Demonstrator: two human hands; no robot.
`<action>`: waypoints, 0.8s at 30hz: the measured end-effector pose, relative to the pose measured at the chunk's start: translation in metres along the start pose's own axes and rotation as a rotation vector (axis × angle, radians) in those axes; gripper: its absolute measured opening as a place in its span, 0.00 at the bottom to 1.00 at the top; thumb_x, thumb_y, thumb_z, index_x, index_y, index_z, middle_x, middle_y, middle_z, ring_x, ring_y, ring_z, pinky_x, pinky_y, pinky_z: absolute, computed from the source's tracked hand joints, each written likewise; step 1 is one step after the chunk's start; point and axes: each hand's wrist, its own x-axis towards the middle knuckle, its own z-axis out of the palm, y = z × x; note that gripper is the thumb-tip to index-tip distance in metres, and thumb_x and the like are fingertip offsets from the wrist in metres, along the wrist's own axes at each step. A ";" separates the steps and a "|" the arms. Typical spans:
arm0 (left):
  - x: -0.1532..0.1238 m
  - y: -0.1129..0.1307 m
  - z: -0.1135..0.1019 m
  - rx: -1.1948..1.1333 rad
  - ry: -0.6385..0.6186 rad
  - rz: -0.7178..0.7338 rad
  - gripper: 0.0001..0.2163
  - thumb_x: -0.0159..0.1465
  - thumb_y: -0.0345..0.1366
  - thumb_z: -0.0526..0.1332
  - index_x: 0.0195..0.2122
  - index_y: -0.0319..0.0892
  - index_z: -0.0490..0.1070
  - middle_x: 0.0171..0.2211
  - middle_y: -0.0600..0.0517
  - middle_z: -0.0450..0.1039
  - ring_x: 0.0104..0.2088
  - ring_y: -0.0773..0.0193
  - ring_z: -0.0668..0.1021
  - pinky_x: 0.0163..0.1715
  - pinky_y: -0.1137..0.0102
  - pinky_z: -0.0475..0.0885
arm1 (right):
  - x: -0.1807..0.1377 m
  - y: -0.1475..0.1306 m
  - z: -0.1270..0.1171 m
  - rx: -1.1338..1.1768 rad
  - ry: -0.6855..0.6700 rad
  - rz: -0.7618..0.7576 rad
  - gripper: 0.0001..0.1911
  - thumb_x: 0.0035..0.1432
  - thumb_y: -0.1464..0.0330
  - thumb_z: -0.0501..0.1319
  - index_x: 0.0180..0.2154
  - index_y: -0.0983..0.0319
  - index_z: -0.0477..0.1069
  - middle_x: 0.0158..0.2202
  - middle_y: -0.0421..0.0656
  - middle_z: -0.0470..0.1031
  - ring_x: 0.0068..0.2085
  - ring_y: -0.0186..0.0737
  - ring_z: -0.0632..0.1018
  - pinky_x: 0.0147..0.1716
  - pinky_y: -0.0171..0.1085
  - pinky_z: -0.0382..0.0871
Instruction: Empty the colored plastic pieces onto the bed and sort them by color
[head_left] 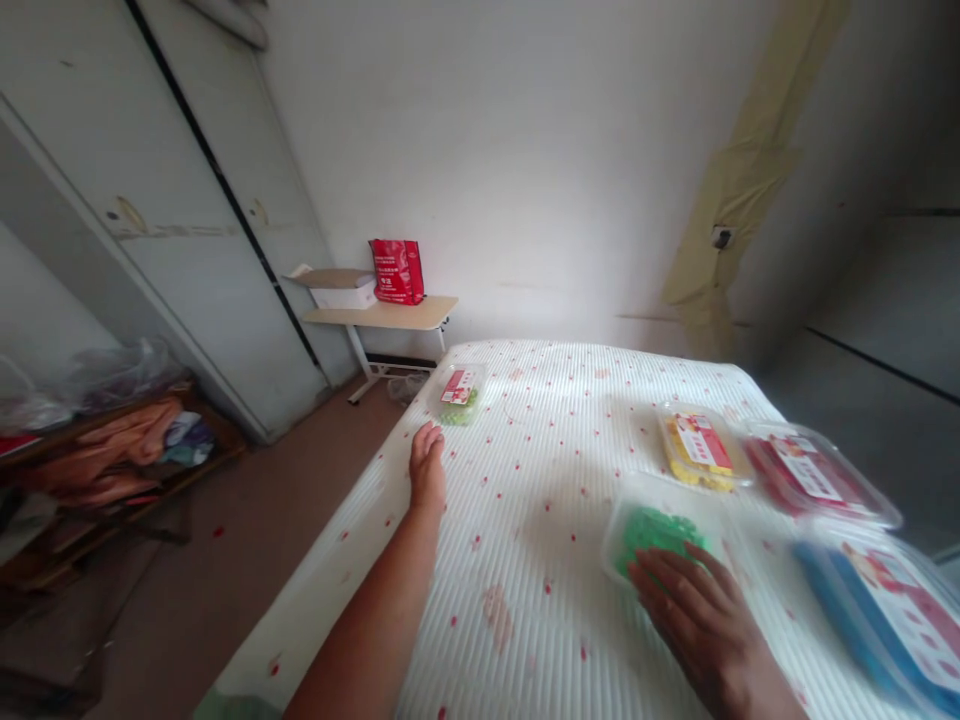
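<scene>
My left hand [427,466] stretches out over the white dotted bed cover [540,480], fingers together and extended, just short of a small clear box of light green pieces [458,394] near the bed's far left edge. My right hand [694,610] lies with fingers spread on the near edge of a clear box of dark green pieces [651,527]. Neither hand holds anything.
To the right lie clear boxes of yellow pieces [703,448], red pieces [814,473] and blue pieces [881,605]. A small side table [382,316] with a red bag [396,270] stands by the wall. Wardrobe doors [165,220] and a cluttered low shelf [112,450] are on the left.
</scene>
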 end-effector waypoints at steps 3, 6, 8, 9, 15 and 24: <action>0.001 0.003 -0.006 -0.015 -0.050 -0.032 0.17 0.57 0.41 0.59 0.47 0.43 0.66 0.46 0.48 0.72 0.50 0.61 0.72 0.52 0.68 0.63 | 0.036 -0.019 0.018 0.130 0.015 0.008 0.19 0.61 0.71 0.52 0.53 0.55 0.67 0.47 0.43 0.76 0.50 0.42 0.73 0.56 0.51 0.58; 0.002 0.011 -0.016 0.013 -0.153 -0.110 0.16 0.54 0.43 0.62 0.40 0.39 0.72 0.36 0.46 0.76 0.41 0.59 0.77 0.44 0.66 0.68 | 0.079 -0.042 0.043 0.240 0.079 -0.029 0.17 0.62 0.73 0.52 0.52 0.58 0.68 0.46 0.44 0.76 0.50 0.42 0.72 0.58 0.56 0.54; 0.001 0.018 -0.026 0.043 -0.204 -0.153 0.15 0.50 0.43 0.65 0.33 0.36 0.74 0.31 0.44 0.77 0.35 0.58 0.78 0.39 0.66 0.69 | 0.110 -0.058 0.065 0.286 0.128 -0.056 0.17 0.63 0.74 0.51 0.51 0.60 0.68 0.45 0.45 0.76 0.49 0.42 0.72 0.58 0.58 0.52; 0.001 0.022 -0.033 0.053 -0.228 -0.175 0.15 0.49 0.43 0.66 0.30 0.36 0.75 0.30 0.43 0.77 0.33 0.58 0.78 0.37 0.66 0.69 | 0.126 -0.065 0.077 0.306 0.168 -0.060 0.16 0.63 0.74 0.51 0.50 0.60 0.69 0.45 0.45 0.76 0.49 0.42 0.73 0.58 0.58 0.52; 0.000 0.039 -0.073 -0.097 -0.331 -0.305 0.16 0.49 0.43 0.67 0.34 0.36 0.78 0.33 0.44 0.79 0.36 0.57 0.78 0.40 0.66 0.69 | 0.193 -0.107 0.140 0.350 0.232 -0.089 0.14 0.63 0.72 0.52 0.48 0.58 0.70 0.45 0.44 0.76 0.49 0.43 0.71 0.57 0.60 0.51; 0.005 0.043 -0.085 -0.177 -0.195 -0.325 0.19 0.41 0.32 0.68 0.37 0.39 0.78 0.40 0.46 0.78 0.42 0.56 0.77 0.40 0.69 0.69 | 0.221 -0.132 0.171 0.372 0.139 -0.065 0.14 0.63 0.71 0.51 0.49 0.58 0.68 0.49 0.45 0.74 0.52 0.44 0.69 0.58 0.60 0.48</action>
